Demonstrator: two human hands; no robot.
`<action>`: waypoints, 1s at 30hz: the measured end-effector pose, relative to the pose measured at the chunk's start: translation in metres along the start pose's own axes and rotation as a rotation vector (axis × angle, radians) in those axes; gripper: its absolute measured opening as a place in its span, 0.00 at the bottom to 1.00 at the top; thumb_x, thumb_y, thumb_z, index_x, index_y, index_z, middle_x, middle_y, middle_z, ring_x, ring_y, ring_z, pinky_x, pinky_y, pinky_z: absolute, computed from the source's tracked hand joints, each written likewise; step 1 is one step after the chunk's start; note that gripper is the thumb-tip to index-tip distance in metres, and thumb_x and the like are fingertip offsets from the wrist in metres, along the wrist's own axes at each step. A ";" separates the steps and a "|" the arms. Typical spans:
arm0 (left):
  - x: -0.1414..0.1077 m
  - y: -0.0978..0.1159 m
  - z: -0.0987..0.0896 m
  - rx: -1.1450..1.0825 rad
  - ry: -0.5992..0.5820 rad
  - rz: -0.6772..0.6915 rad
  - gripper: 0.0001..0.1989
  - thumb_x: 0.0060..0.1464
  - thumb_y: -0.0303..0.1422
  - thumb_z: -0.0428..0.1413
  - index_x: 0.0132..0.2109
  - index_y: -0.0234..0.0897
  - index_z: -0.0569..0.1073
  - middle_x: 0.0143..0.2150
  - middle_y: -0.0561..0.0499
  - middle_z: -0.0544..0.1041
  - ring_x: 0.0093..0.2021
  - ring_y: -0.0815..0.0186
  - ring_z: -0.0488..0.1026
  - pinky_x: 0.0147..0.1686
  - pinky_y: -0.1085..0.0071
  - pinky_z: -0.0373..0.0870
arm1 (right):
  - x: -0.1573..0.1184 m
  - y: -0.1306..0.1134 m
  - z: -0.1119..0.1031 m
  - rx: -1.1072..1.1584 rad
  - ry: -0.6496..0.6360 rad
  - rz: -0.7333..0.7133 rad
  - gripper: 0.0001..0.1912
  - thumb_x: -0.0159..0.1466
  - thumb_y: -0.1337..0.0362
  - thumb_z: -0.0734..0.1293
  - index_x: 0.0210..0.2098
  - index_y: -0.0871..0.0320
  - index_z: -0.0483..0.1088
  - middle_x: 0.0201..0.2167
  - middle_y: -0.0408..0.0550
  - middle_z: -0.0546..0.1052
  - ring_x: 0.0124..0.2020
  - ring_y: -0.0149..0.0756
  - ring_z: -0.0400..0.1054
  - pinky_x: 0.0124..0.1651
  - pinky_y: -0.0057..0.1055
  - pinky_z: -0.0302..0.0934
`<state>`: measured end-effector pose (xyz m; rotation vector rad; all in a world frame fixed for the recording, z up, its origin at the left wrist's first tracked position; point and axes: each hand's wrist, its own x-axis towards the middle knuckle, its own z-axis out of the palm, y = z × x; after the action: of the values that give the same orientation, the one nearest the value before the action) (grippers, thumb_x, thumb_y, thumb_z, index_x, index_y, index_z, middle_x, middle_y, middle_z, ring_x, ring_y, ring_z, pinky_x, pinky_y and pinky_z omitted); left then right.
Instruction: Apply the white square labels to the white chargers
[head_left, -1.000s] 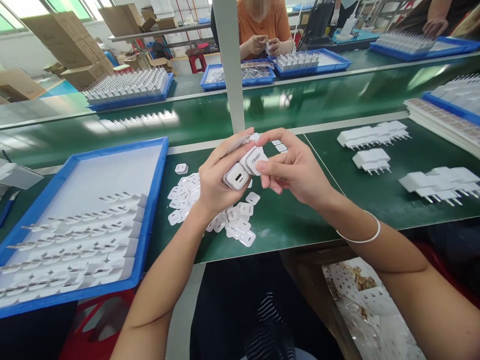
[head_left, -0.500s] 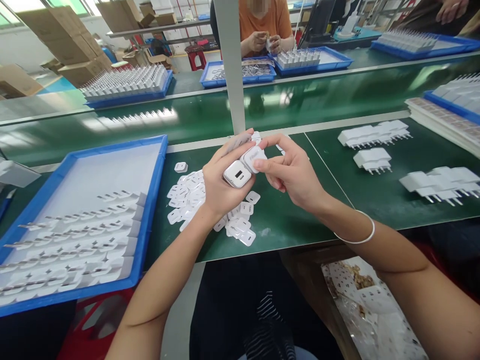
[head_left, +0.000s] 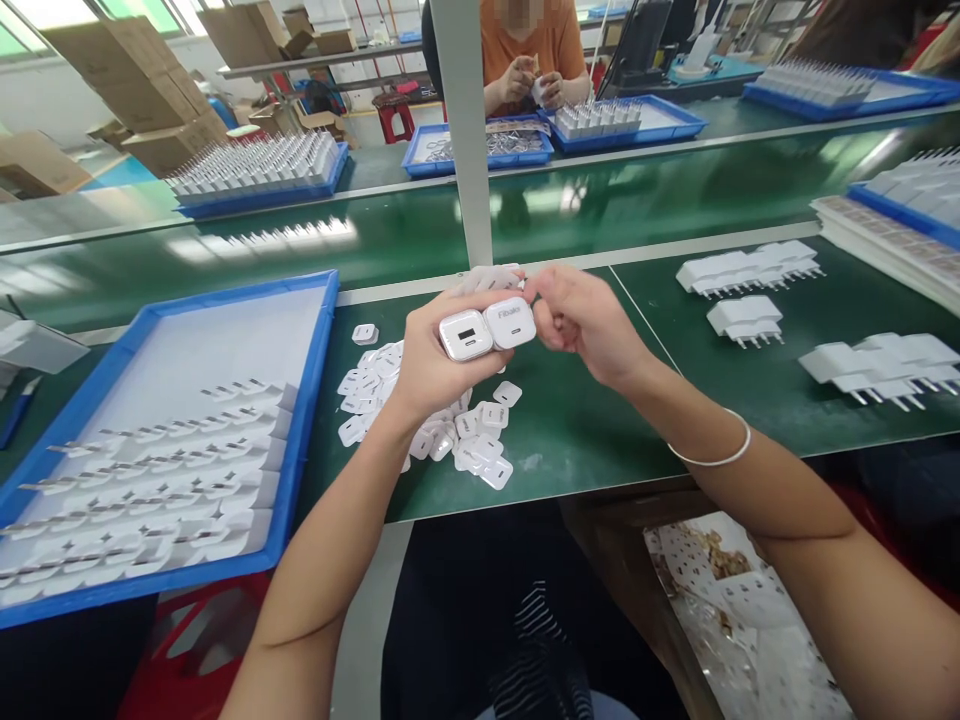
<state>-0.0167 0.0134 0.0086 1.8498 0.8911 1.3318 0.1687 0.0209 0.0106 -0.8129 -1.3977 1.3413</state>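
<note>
My left hand is wrapped round two white chargers set side by side, their port faces toward me. The left charger shows a wide dark slot and a small one; the right charger has a face with printed lettering and one small slot. Some thin white cover plates rest at the top of that hand. Just right of the chargers is my right hand, its fingers curled and thumb hidden; whether it pinches anything cannot be made out. White cover plates lie piled on the green table below.
A blue-rimmed tray with rows of white chargers lies at the left. More white chargers lie at the right. A grey post rises beyond my hands. Across the bench sits a person in orange, near blue trays.
My right hand has drawn slightly off the right charger, whose lettering and slot now show. My left hand has turned a little, levelling the two chargers.
</note>
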 end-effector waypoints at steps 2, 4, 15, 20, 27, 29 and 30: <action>0.000 0.001 -0.002 0.038 -0.056 -0.032 0.20 0.39 0.26 0.68 0.44 0.43 0.83 0.39 0.50 0.81 0.38 0.57 0.77 0.39 0.63 0.72 | 0.005 -0.002 -0.006 -0.101 0.042 -0.073 0.20 0.58 0.47 0.74 0.33 0.54 0.66 0.15 0.35 0.61 0.18 0.26 0.53 0.22 0.27 0.46; 0.000 0.003 -0.003 0.053 -0.139 -0.039 0.20 0.38 0.23 0.67 0.43 0.42 0.84 0.38 0.50 0.81 0.35 0.60 0.75 0.35 0.66 0.70 | 0.008 -0.003 -0.010 -0.172 0.024 -0.100 0.18 0.55 0.50 0.77 0.35 0.54 0.69 0.17 0.36 0.63 0.21 0.27 0.57 0.24 0.27 0.51; 0.002 0.004 0.000 0.107 -0.244 -0.098 0.21 0.36 0.20 0.64 0.41 0.39 0.83 0.37 0.52 0.78 0.31 0.68 0.72 0.30 0.72 0.67 | 0.014 0.008 -0.017 -0.412 0.053 -0.359 0.11 0.58 0.54 0.75 0.34 0.55 0.81 0.34 0.47 0.79 0.36 0.35 0.71 0.37 0.32 0.65; 0.001 -0.001 0.003 0.238 -0.283 -0.036 0.20 0.40 0.19 0.61 0.41 0.39 0.83 0.40 0.52 0.80 0.36 0.65 0.75 0.36 0.71 0.70 | 0.012 0.003 -0.016 -0.508 -0.017 -0.335 0.06 0.60 0.61 0.73 0.34 0.56 0.81 0.34 0.47 0.81 0.35 0.34 0.71 0.31 0.29 0.61; 0.001 0.000 0.003 0.283 -0.338 -0.064 0.19 0.41 0.21 0.60 0.42 0.39 0.82 0.43 0.52 0.82 0.40 0.61 0.78 0.43 0.66 0.74 | 0.013 0.003 -0.014 -0.380 0.056 -0.308 0.05 0.56 0.65 0.75 0.25 0.59 0.78 0.25 0.45 0.79 0.27 0.32 0.69 0.28 0.29 0.63; 0.002 -0.001 0.003 0.282 -0.326 -0.060 0.20 0.41 0.21 0.60 0.43 0.39 0.82 0.43 0.52 0.82 0.41 0.60 0.79 0.43 0.65 0.74 | 0.014 0.002 -0.017 -0.334 0.118 -0.347 0.07 0.56 0.62 0.75 0.25 0.58 0.78 0.24 0.44 0.77 0.25 0.31 0.68 0.26 0.29 0.61; 0.002 -0.001 0.003 0.282 -0.317 -0.048 0.20 0.41 0.21 0.61 0.43 0.39 0.82 0.43 0.52 0.82 0.42 0.59 0.79 0.44 0.65 0.74 | 0.015 0.002 -0.018 -0.315 0.145 -0.366 0.08 0.56 0.61 0.76 0.25 0.58 0.77 0.22 0.43 0.76 0.24 0.30 0.67 0.25 0.28 0.60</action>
<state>-0.0133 0.0149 0.0074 2.1634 0.9815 0.8825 0.1817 0.0407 0.0101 -0.7922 -1.5730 0.7803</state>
